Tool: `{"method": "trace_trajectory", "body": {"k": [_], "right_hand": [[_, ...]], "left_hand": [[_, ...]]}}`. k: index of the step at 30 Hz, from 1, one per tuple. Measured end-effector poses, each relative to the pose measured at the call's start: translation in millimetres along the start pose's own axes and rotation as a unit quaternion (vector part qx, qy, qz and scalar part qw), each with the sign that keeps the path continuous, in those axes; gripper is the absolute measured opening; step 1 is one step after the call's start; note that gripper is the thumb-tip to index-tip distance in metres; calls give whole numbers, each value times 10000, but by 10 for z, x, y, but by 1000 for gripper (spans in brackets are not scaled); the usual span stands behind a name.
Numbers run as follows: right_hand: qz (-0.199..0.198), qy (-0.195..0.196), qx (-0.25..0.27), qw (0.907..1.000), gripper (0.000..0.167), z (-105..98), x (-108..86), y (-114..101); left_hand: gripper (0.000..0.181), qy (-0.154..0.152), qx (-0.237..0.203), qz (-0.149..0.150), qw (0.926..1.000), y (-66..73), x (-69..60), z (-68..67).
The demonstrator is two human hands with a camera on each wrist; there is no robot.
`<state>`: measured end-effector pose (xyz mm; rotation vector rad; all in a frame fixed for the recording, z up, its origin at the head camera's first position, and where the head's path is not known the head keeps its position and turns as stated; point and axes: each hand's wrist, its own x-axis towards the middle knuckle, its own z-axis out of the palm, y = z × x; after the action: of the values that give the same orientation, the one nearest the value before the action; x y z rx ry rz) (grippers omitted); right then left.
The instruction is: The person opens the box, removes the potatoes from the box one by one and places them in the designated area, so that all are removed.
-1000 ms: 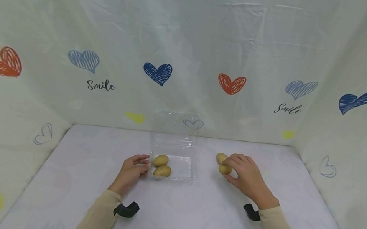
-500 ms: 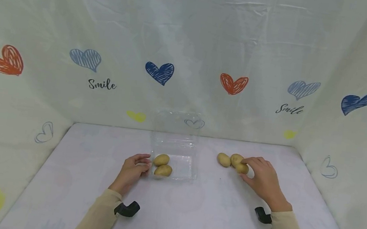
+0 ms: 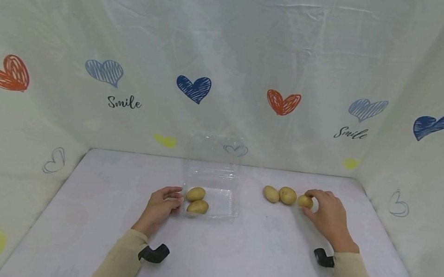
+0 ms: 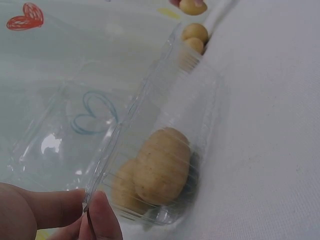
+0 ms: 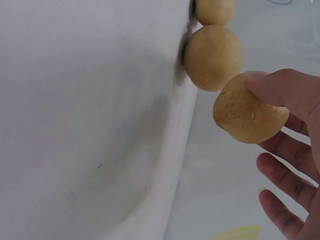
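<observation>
In the head view, a clear plastic clamshell box (image 3: 223, 202) stands on the table with its lid (image 3: 209, 153) raised at the back. Two potatoes (image 3: 198, 207) lie together at its left end. My left hand (image 3: 158, 210) is at the box's left side; the left wrist view shows thumb and finger pinching the plastic rim (image 4: 88, 200). Over on the right, my right hand (image 3: 330, 219) holds a potato (image 5: 250, 112) between thumb and fingers. Left of it, two more potatoes, a rounder one (image 3: 288, 196) and a longer one (image 3: 271, 194), touch side by side on the table.
A white cloth covers the table (image 3: 205, 262). Pale curtains (image 3: 314, 141) printed with hearts and "Smile" close off the back and both sides. A black curved piece (image 3: 154, 253) sits at the left wrist, and another (image 3: 323, 257) at the right.
My right hand has moved right with its potato, away from the potatoes on the table. One that it partly hid a second ago now shows fully. The left hand and box have stayed put.
</observation>
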<state>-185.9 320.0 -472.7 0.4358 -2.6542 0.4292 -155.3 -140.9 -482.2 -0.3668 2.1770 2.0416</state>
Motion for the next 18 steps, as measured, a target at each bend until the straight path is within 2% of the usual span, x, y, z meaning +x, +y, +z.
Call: {"method": "trace_trajectory", "body": {"k": [9, 18], "right_hand": [[446, -309, 51, 9985, 39, 14, 59, 54], [680, -609, 188, 9956, 34, 77, 130, 124]], "left_hand": [[39, 31, 70, 30, 10000, 3, 1, 9], [39, 34, 35, 29, 10000, 8, -3, 10]]}}
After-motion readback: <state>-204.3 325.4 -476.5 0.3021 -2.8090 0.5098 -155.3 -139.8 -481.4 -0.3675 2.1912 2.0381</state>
